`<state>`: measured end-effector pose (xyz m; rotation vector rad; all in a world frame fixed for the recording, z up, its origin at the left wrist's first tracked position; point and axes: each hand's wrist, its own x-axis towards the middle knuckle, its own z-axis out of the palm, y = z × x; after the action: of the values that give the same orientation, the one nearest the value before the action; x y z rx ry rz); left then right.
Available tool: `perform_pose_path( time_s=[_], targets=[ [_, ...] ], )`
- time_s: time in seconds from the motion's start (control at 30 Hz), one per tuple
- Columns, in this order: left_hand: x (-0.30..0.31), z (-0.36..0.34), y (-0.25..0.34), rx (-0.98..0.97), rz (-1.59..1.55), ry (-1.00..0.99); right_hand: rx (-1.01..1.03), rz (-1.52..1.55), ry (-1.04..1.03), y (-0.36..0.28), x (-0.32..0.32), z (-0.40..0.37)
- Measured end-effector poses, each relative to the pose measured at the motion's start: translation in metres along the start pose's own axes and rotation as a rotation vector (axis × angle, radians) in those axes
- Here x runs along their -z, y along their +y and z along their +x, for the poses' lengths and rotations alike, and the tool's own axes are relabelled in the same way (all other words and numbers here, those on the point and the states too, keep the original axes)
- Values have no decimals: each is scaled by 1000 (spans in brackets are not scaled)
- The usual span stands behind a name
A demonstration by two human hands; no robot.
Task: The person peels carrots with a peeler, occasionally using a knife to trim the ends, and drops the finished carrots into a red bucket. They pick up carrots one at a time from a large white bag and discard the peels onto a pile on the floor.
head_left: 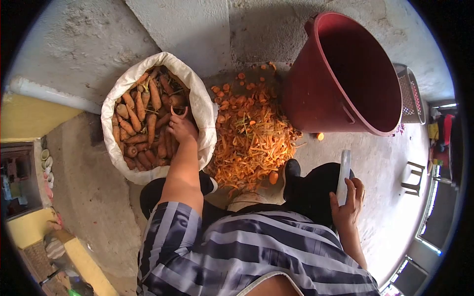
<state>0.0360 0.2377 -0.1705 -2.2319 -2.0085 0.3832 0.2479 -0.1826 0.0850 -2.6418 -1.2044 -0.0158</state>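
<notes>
My left hand (pixel 182 127) is inside a white woven sack (pixel 207 130) full of unwashed carrots (pixel 140 106). Its fingers are closed around what looks like an orange Y-shaped peeler (pixel 178 113), whose forked end sticks out beyond them. Carrots lie right beside and under this hand. On the other side, my right hand (pixel 348 203) grips a knife above my right knee, with its wide, pale blade (pixel 344 172) pointing up and away from me. The handle is hidden in the fingers. Between my feet lies a heap of carrot peelings (pixel 256 148) and cut ends.
A large dark-red tub (pixel 316 74) stands tilted beyond the peelings, at the right. Behind it is a plastic crate (pixel 411 96). A peeled carrot piece (pixel 273 177) lies near my right shoe (pixel 291 172). A rough wall (pixel 197 29) runs along the far side.
</notes>
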Motion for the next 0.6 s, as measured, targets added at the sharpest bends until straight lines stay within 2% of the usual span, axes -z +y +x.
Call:
perform_pose_path(
  time_s=[0.1, 0.17, 0.2, 0.3, 0.4, 0.5, 0.6],
  targets=[
    [16, 3, -3, -46, 16, -85, 19, 12, -8, -2, -1, 2],
    [-29, 14, -2, -14, 76, 48, 10, 17, -8, -5, 0, 4],
    [-26, 14, -2, 4, 105, 117, 6, 19, -5, -8, 0, 5],
    [-7, 12, 3, -29, 61, -3, -2, 46, -22, -12, 2, 9],
    [-13, 20, 4, -65, 203, 94, 19, 60, -4, -14, 1, 8],
    [0, 15, 3, -125, 151, -1, 45, 42, 2, -15, 5, 10],
    [9, 3, 4, -104, 184, -31, 44, 46, 14, -14, 5, 9]
  ],
)
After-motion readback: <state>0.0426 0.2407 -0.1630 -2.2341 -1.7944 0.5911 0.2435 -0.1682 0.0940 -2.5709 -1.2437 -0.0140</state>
